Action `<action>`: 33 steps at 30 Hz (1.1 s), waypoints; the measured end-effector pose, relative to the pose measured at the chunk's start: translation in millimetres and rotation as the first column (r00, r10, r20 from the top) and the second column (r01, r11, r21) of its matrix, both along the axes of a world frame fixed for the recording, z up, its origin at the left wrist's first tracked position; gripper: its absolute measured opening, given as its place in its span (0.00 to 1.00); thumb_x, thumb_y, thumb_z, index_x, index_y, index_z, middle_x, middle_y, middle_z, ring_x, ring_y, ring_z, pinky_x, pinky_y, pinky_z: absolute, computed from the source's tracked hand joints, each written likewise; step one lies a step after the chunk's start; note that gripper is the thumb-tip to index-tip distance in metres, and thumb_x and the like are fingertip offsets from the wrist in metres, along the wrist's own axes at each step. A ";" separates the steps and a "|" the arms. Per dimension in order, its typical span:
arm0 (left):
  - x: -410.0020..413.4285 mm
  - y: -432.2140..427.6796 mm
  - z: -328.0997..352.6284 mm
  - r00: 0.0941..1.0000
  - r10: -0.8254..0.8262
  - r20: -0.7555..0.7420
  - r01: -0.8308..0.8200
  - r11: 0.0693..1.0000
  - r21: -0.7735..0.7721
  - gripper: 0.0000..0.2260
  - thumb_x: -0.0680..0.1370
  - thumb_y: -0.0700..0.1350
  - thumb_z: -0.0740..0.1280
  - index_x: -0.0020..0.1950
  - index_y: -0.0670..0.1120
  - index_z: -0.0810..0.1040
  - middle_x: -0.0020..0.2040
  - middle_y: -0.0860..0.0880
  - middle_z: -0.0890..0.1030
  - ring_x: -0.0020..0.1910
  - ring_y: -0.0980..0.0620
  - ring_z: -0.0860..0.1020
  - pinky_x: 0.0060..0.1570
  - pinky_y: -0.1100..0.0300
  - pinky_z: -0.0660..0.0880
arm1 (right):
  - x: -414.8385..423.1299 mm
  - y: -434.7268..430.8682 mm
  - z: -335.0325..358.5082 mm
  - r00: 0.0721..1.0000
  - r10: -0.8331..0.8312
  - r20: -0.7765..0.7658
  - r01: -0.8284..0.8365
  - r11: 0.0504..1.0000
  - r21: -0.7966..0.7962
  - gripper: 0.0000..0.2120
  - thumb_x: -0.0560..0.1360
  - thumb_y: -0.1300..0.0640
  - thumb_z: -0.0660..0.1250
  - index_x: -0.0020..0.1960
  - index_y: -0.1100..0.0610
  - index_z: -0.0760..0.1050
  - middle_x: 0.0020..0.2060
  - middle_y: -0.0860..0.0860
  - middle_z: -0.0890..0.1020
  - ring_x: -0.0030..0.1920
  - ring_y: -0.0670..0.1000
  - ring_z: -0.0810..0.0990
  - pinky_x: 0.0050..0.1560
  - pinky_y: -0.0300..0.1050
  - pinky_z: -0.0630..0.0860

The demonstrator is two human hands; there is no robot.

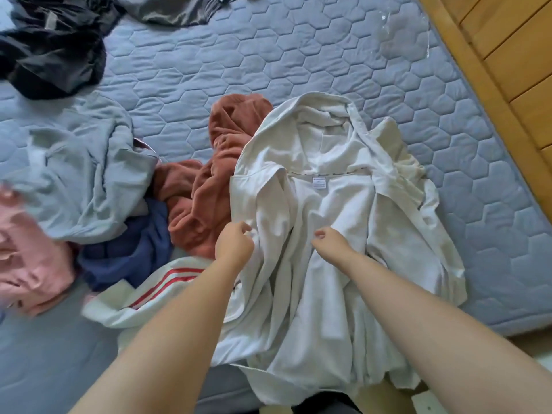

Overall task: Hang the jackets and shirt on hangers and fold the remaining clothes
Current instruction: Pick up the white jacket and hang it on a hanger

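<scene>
Left hand (234,243) and right hand (331,242) pinch folds of a white hooded jacket (343,204) lying open on the bed (268,55).
Fingers curl into the cloth; a rust fleece (209,189) touches its left edge, a striped top (149,291) lies alongside, black clothes (50,49) well apart.

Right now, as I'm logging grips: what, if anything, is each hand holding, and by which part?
Both pinch the white hooded jacket: the left hand a fold of its opened front panel, the right hand a fold of the inside back.

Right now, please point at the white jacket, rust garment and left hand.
white jacket (343,213), head view, inner back.
rust garment (206,210), head view, crumpled middle.
left hand (234,245), head view, back of hand.
</scene>
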State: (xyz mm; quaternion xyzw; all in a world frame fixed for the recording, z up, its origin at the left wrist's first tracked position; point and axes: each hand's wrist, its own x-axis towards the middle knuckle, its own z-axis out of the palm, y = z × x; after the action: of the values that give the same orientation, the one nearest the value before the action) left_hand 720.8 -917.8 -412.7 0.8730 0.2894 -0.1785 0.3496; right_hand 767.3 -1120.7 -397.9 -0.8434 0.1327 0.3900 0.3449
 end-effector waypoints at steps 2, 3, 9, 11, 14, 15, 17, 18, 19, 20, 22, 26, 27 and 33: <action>-28.8 16.5 -11.9 0.997 0.023 -0.077 -0.022 1.000 0.013 0.15 0.75 0.36 0.59 0.59 0.44 0.77 0.60 0.46 0.77 0.58 0.44 0.75 0.52 0.58 0.69 | -29.7 17.9 -7.2 1.000 0.008 -0.013 -0.008 1.000 0.017 0.18 0.78 0.60 0.60 0.67 0.61 0.70 0.61 0.57 0.76 0.61 0.55 0.74 0.57 0.40 0.68; -40.9 24.5 -18.0 0.993 0.013 -0.120 -0.013 1.000 0.006 0.15 0.75 0.36 0.58 0.58 0.43 0.77 0.60 0.45 0.78 0.58 0.44 0.75 0.51 0.57 0.69 | -43.3 27.6 -11.1 1.000 0.005 -0.013 -0.004 1.000 0.031 0.17 0.78 0.60 0.60 0.66 0.61 0.71 0.60 0.56 0.76 0.61 0.55 0.74 0.57 0.40 0.68; -108.7 61.5 -49.0 0.951 -0.178 -0.252 0.132 0.973 -0.187 0.08 0.77 0.42 0.61 0.50 0.43 0.79 0.49 0.42 0.81 0.52 0.43 0.77 0.49 0.56 0.70 | -99.7 89.1 -36.0 0.994 -0.089 0.067 0.082 0.992 0.096 0.10 0.76 0.62 0.62 0.56 0.59 0.77 0.51 0.55 0.81 0.50 0.53 0.79 0.49 0.40 0.72; -133.5 68.1 -59.0 0.919 -0.295 -0.263 0.228 0.940 -0.255 0.09 0.76 0.46 0.64 0.48 0.41 0.77 0.47 0.41 0.79 0.51 0.42 0.77 0.47 0.55 0.71 | -111.1 104.5 -39.0 0.973 -0.129 0.194 0.120 0.991 0.061 0.06 0.75 0.60 0.63 0.51 0.57 0.77 0.45 0.52 0.80 0.46 0.51 0.78 0.44 0.39 0.69; -162.1 78.5 -74.1 0.758 -0.586 -0.287 0.623 0.781 0.051 0.19 0.74 0.54 0.65 0.64 0.51 0.72 0.61 0.48 0.73 0.60 0.45 0.72 0.52 0.53 0.71 | -120.6 123.4 -43.7 0.915 -0.105 0.390 0.136 0.989 -0.052 0.06 0.73 0.54 0.66 0.44 0.57 0.74 0.38 0.49 0.77 0.42 0.52 0.76 0.40 0.43 0.68; -168.4 81.2 -77.8 0.715 -0.631 -0.300 0.691 0.704 0.164 0.23 0.74 0.55 0.64 0.68 0.52 0.69 0.63 0.48 0.71 0.62 0.45 0.69 0.54 0.52 0.69 | -121.5 130.2 -46.4 0.909 -0.054 0.414 0.109 0.988 -0.109 0.10 0.72 0.50 0.68 0.44 0.57 0.73 0.40 0.49 0.76 0.43 0.52 0.76 0.40 0.43 0.68; -176.2 84.7 -82.2 0.690 -0.659 -0.298 0.724 0.625 0.292 0.26 0.74 0.56 0.65 0.70 0.52 0.64 0.65 0.48 0.68 0.64 0.45 0.67 0.54 0.51 0.68 | -122.1 142.4 -54.4 0.915 0.101 0.391 0.003 0.966 -0.257 0.20 0.69 0.44 0.71 0.50 0.57 0.70 0.50 0.50 0.74 0.48 0.52 0.75 0.44 0.46 0.70; -178.5 86.4 -82.7 0.693 -0.659 -0.294 0.720 0.607 0.336 0.27 0.74 0.54 0.66 0.70 0.52 0.63 0.65 0.47 0.67 0.64 0.45 0.66 0.53 0.51 0.69 | -122.3 145.5 -59.5 0.923 0.174 0.343 -0.051 0.939 -0.341 0.25 0.68 0.43 0.72 0.55 0.57 0.68 0.55 0.51 0.72 0.53 0.53 0.74 0.46 0.48 0.71; -181.0 88.1 -86.0 0.703 -0.646 -0.298 0.709 0.603 0.365 0.27 0.73 0.51 0.66 0.70 0.51 0.62 0.66 0.47 0.66 0.64 0.44 0.66 0.51 0.51 0.69 | -122.2 146.1 -64.1 0.931 0.220 0.291 -0.084 0.906 -0.414 0.28 0.69 0.44 0.72 0.60 0.58 0.66 0.59 0.53 0.70 0.57 0.55 0.74 0.48 0.49 0.72; -182.6 89.3 -86.8 0.723 -0.621 -0.302 0.689 0.615 0.383 0.27 0.73 0.48 0.66 0.70 0.50 0.61 0.66 0.46 0.66 0.62 0.44 0.67 0.49 0.51 0.70 | -121.9 144.5 -66.2 0.941 0.220 0.255 -0.082 0.883 -0.462 0.27 0.71 0.48 0.70 0.62 0.60 0.66 0.61 0.54 0.70 0.60 0.57 0.73 0.50 0.50 0.72; -184.9 92.6 -85.9 0.771 -0.559 -0.305 0.637 0.689 0.345 0.24 0.76 0.41 0.62 0.71 0.47 0.60 0.64 0.45 0.69 0.59 0.43 0.71 0.45 0.52 0.71 | -119.1 137.4 -67.9 0.960 0.158 0.231 -0.036 0.888 -0.459 0.14 0.76 0.54 0.64 0.58 0.61 0.70 0.57 0.57 0.74 0.58 0.59 0.75 0.49 0.48 0.70; -181.0 97.7 -76.0 0.751 -0.605 -0.265 0.651 0.745 0.146 0.11 0.78 0.42 0.57 0.60 0.44 0.70 0.52 0.45 0.79 0.49 0.42 0.77 0.42 0.54 0.71 | -107.1 124.8 -59.7 0.982 -0.110 0.151 0.121 0.990 -0.068 0.14 0.78 0.57 0.58 0.36 0.60 0.73 0.41 0.61 0.77 0.46 0.58 0.77 0.47 0.46 0.72; -179.0 94.5 -71.1 0.767 -0.601 -0.225 0.629 0.774 0.073 0.10 0.79 0.43 0.57 0.57 0.45 0.72 0.51 0.45 0.80 0.48 0.42 0.77 0.44 0.53 0.72 | -100.6 121.2 -53.1 0.972 -0.206 0.110 0.202 0.978 0.045 0.14 0.79 0.55 0.59 0.40 0.61 0.77 0.44 0.62 0.80 0.48 0.59 0.79 0.51 0.51 0.76; -159.0 30.2 -18.0 0.818 -0.558 -0.143 0.310 0.636 -0.707 0.24 0.79 0.57 0.62 0.74 0.56 0.63 0.69 0.56 0.69 0.70 0.54 0.66 0.67 0.58 0.62 | -69.5 60.8 -21.3 0.817 -0.554 0.160 0.516 0.827 0.224 0.16 0.76 0.45 0.59 0.44 0.57 0.76 0.46 0.57 0.80 0.47 0.57 0.80 0.49 0.54 0.78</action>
State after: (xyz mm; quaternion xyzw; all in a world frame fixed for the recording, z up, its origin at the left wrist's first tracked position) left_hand 561.8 -887.6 -430.7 0.6912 0.0425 -0.4995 0.5205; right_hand 697.8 -1059.9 -419.2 -0.7766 0.2926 0.1921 0.5238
